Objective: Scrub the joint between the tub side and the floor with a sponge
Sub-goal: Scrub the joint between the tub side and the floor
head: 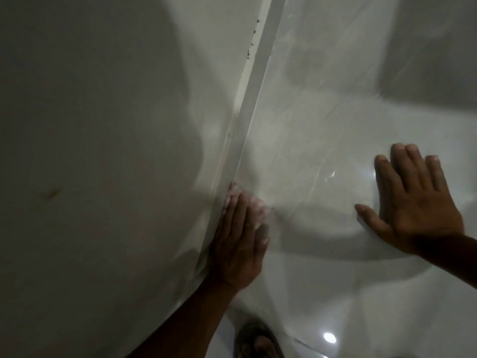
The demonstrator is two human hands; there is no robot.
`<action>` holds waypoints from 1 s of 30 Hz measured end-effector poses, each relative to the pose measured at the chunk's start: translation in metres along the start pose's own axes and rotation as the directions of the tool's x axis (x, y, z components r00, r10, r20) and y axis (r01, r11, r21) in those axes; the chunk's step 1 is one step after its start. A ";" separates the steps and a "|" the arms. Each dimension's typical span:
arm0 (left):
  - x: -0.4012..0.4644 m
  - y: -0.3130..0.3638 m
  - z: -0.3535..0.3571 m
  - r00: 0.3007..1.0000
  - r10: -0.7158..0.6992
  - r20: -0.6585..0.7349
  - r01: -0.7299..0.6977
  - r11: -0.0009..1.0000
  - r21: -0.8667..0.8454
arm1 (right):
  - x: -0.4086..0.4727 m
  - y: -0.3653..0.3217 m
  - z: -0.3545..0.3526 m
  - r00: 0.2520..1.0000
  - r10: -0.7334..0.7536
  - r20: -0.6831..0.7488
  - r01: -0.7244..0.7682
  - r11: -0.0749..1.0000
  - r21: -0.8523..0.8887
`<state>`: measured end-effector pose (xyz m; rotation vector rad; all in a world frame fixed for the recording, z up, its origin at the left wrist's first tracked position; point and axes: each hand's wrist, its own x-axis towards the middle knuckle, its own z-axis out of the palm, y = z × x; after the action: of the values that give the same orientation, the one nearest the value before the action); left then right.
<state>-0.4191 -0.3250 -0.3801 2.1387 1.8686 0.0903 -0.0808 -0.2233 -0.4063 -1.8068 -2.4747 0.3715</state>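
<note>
**Down at the tub's edge, one hand scrubs, the other braces**

My left hand (238,236) presses a pale sponge (254,205) into the joint (241,148) where the tub side (98,151) meets the floor (322,125). My fingers (233,215) lie curled over the sponge, which shows only as a blurred whitish patch under my fingertips, right at the seam. My right hand (413,197) rests flat and spread on the glossy tile, well apart from the left, holding nothing.

To do this stroke well, I judge I should keep the sponge's edge tucked into the seam, push firmly along it, and lean on the braced hand for steadiness. The wet-looking tile may be slippery, so that palm should stay planted. Dark specks (251,45) farther up the joint look like the dirt to reach.

Counted here: two hands, one sponge, one joint line, about five dark specks, and one sandalled foot (258,342) at the bottom edge.
</note>
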 end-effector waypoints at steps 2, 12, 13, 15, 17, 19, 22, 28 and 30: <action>0.048 0.005 -0.007 0.996 0.054 -0.067 -0.057 0.997 -0.043 | 0.001 -0.001 -0.001 1.000 0.005 -0.013 -0.005 1.000 0.001; 0.259 0.034 -0.031 0.987 0.074 -0.144 -0.074 0.997 0.008 | 0.000 0.000 0.000 1.000 -0.013 -0.022 0.013 1.000 -0.018; 0.276 0.035 -0.032 0.986 0.072 -0.149 -0.067 0.997 0.037 | -0.001 0.000 0.000 1.000 -0.014 -0.027 0.014 1.000 -0.019; 0.300 0.038 -0.035 0.981 0.098 -0.169 -0.090 0.994 0.055 | -0.001 0.000 0.002 0.999 -0.017 -0.035 0.016 1.000 -0.024; 0.310 0.041 -0.037 0.964 0.200 -0.174 -0.184 0.978 0.102 | -0.001 0.000 0.000 0.999 -0.021 -0.029 0.020 0.999 -0.026; 0.319 0.040 -0.040 0.937 0.326 -0.123 -0.304 0.938 0.166 | 0.000 -0.001 -0.001 1.000 -0.015 -0.014 0.015 1.000 -0.028; 0.343 0.044 -0.045 0.891 0.453 -0.023 -0.431 0.863 0.264 | -0.001 0.000 -0.001 1.000 -0.008 -0.006 0.008 1.000 -0.019; 0.403 0.059 -0.056 0.983 0.176 -0.044 -0.158 0.951 0.266 | 0.000 0.000 0.000 1.000 -0.016 -0.019 0.015 0.999 -0.030; 0.410 0.066 -0.056 0.996 0.070 -0.053 -0.056 0.972 0.228 | 0.000 0.000 0.001 1.000 -0.014 -0.018 0.014 0.999 -0.038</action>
<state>-0.3072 0.0789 -0.3697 2.3718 1.9262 -0.0480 -0.0812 -0.2234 -0.4068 -1.7974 -2.4973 0.3086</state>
